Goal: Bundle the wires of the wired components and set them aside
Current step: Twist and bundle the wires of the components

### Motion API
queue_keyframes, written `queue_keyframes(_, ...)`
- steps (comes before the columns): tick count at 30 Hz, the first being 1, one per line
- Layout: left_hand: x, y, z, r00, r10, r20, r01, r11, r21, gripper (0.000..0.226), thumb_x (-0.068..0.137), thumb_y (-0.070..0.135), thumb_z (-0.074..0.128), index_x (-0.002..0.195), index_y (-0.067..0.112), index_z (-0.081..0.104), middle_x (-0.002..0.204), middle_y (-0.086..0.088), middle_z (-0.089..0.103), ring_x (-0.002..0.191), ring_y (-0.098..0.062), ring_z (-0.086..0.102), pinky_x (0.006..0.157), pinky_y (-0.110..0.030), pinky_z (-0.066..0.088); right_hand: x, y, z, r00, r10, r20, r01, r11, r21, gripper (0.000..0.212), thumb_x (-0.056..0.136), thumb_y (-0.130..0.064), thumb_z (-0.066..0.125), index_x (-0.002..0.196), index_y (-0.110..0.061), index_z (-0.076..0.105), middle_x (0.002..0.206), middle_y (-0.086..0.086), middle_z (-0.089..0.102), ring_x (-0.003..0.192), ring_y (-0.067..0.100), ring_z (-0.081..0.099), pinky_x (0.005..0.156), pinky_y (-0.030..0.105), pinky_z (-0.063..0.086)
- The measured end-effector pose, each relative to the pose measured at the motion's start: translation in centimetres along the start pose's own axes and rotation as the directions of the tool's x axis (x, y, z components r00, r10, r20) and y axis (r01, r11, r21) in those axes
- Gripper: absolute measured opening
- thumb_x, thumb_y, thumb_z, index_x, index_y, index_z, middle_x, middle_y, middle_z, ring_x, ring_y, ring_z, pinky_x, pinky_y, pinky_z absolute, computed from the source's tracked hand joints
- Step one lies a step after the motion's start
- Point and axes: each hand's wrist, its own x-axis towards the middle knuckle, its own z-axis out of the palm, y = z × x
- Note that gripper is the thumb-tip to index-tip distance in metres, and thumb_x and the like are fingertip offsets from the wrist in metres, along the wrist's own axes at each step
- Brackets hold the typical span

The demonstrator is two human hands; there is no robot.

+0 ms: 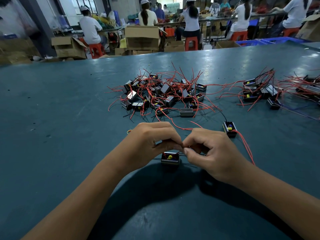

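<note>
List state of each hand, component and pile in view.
left hand: pinching wire, fingers curled
right hand: pinching wire, fingers curled
held component: below the hands, wires not visibly bundled
single component: on table, wires loose
centre pile: tangled, unbundled
right pile: wires gathered roughly one way

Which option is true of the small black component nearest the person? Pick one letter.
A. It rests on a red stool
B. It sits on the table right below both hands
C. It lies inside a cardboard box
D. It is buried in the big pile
B: the black component stands on the green table directly under the left hand and right hand, which pinch its wires, well short of the big pile.
</note>
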Motion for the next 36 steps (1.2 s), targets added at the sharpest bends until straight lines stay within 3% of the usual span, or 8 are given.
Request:
queue_keyframes(6,0.2,0.7,0.3,1.000,0.008,-0.012,-0.006,0.987,0.163,0.016,0.098,0.016,0.061,0.095,0.003,0.071,0.089,-0.007,0.059,0.079,-0.022,0.056,0.067,-0.037,0.048,0.0,-0.1,0.0,0.996,0.071,-0.047,-0.066,0.993,0.098,0.008,0.080,-0.008,0.067,0.076,-0.015,0.068,0.067,-0.008,0.055,0.058,0.003,0.047,0.059,0.012,0.035)
queue_keyframes(10,0.5,1.7,0.8,1.000,-0.029,-0.012,0.031,0.969,0.245,0.024,0.100,0.019,0.051,0.098,0.001,0.068,0.090,-0.007,0.054,0.078,-0.016,0.046,0.069,-0.028,0.042,0.0,0.0,0.3,0.984,0.160,-0.078,-0.145,0.974,0.172,0.023,0.082,0.001,0.071,0.073,-0.019,0.066,0.061,-0.012,0.046,0.056,0.004,0.040,0.057,0.017,0.034)
queue_keyframes(12,0.5,2.1,1.1,0.997,-0.080,-0.019,0.082,0.969,0.231,0.025,0.102,0.020,0.049,0.096,0.001,0.065,0.089,-0.002,0.049,0.078,-0.009,0.038,0.070,-0.022,0.035,0.1,-0.1,0.4,0.979,0.186,-0.087,-0.167,0.967,0.191,0.015,0.081,-0.004,0.070,0.072,-0.016,0.067,0.059,-0.013,0.043,0.056,0.004,0.038,0.057,0.017,0.033)
queue_keyframes(20,0.4,2.6,2.0,0.908,-0.417,-0.040,0.413,0.907,-0.079,0.017,0.100,0.024,0.058,0.084,0.019,0.058,0.064,0.015,0.047,0.059,-0.002,0.042,0.056,-0.014,0.032,0.1,-0.7,0.5,0.959,0.224,-0.174,-0.192,0.964,0.183,0.008,0.078,-0.012,0.068,0.071,-0.018,0.068,0.053,-0.018,0.045,0.050,0.003,0.038,0.052,0.013,0.031)
queue_keyframes(27,0.6,2.8,2.1,0.844,-0.536,0.022,0.526,0.819,-0.231,0.024,0.100,0.018,0.056,0.076,0.020,0.058,0.056,0.015,0.044,0.052,-0.003,0.035,0.050,-0.019,0.030,0.1,-1.0,0.4,0.976,0.119,-0.183,-0.117,0.993,0.021,0.007,0.076,-0.013,0.067,0.069,-0.013,0.067,0.058,-0.005,0.049,0.055,0.008,0.044,0.055,0.017,0.034)
queue_keyframes(30,0.7,2.9,2.3,0.776,-0.627,0.066,0.602,0.706,-0.374,0.029,0.096,0.014,0.058,0.067,0.018,0.057,0.054,0.011,0.042,0.051,-0.008,0.033,0.049,-0.024,0.027,0.0,-1.0,0.3,0.987,0.048,-0.152,-0.061,0.995,-0.081,0.006,0.076,-0.012,0.067,0.071,-0.012,0.066,0.062,0.000,0.053,0.057,0.012,0.047,0.055,0.020,0.037)
queue_keyframes(34,0.8,3.2,2.4,0.661,-0.726,0.192,0.671,0.457,-0.584,0.032,0.091,0.015,0.060,0.059,0.018,0.058,0.052,0.002,0.042,0.047,-0.011,0.028,0.046,-0.025,0.020,0.0,-1.0,0.4,0.990,-0.027,-0.135,0.004,0.985,-0.172,0.007,0.077,-0.010,0.067,0.071,-0.012,0.065,0.064,-0.001,0.053,0.059,0.012,0.048,0.057,0.022,0.038)
queue_keyframes(36,0.7,3.1,2.1,0.679,-0.711,0.181,0.652,0.472,-0.593,0.032,0.096,0.013,0.058,0.065,0.013,0.061,0.050,0.004,0.045,0.045,-0.011,0.031,0.045,-0.022,0.023,0.0,-0.8,0.3,0.988,-0.023,-0.151,-0.002,0.987,-0.161,0.008,0.077,-0.010,0.068,0.071,-0.012,0.064,0.063,-0.002,0.052,0.059,0.011,0.046,0.057,0.021,0.037)
